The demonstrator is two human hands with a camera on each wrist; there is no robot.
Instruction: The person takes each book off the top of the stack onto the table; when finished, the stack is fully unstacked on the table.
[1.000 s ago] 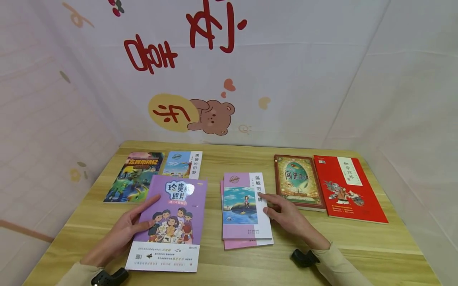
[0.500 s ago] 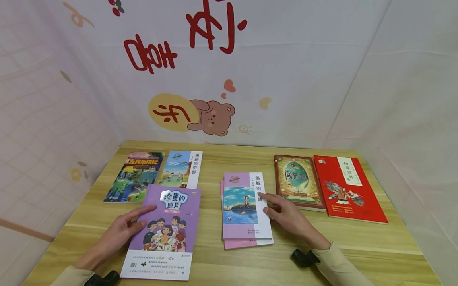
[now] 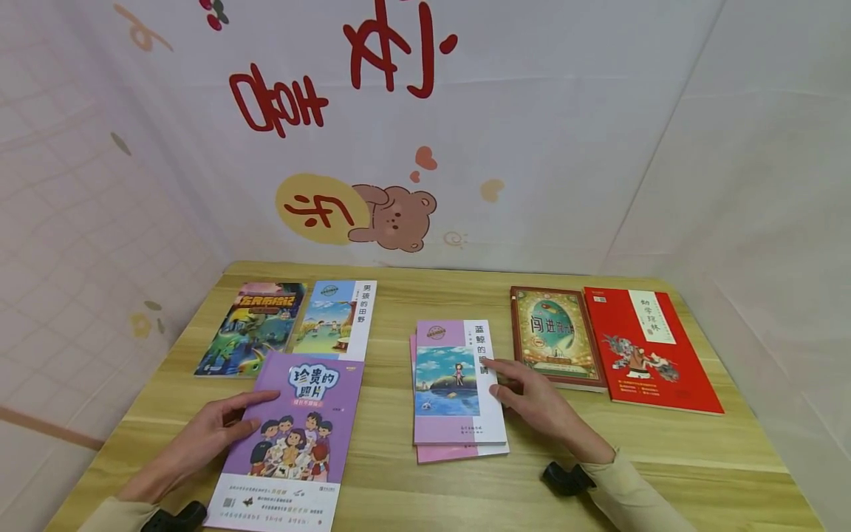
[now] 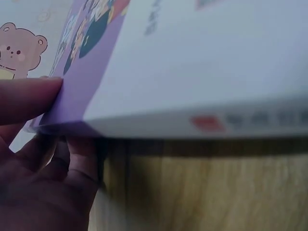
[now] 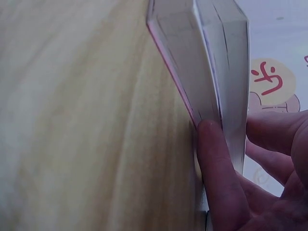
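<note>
My left hand [image 3: 209, 436] grips a purple picture book [image 3: 292, 425] by its left edge. In the left wrist view the thumb lies on the cover with the other fingers under it, and wood shows below the book's edge. My right hand [image 3: 541, 399] rests at the right side of a stack of two books. On top lies a pale lilac book [image 3: 459, 428] with a sea picture; a pink book [image 3: 439, 454] sticks out beneath. In the right wrist view one finger touches the stack's side [image 5: 192, 82], and another lies on the upper cover.
At the back left lie a colourful dinosaur book [image 3: 253, 329] and a blue book [image 3: 332, 318], its lower end overlapped by the purple one. A brown-framed book [image 3: 558, 336] and a red book [image 3: 648, 347] lie on the right. A printed curtain [image 3: 532, 148] rises behind the table [image 3: 432, 295].
My left hand has drawn the purple book toward the lower left, uncovering more of the blue book. The right hand and the stack have stayed in place.
</note>
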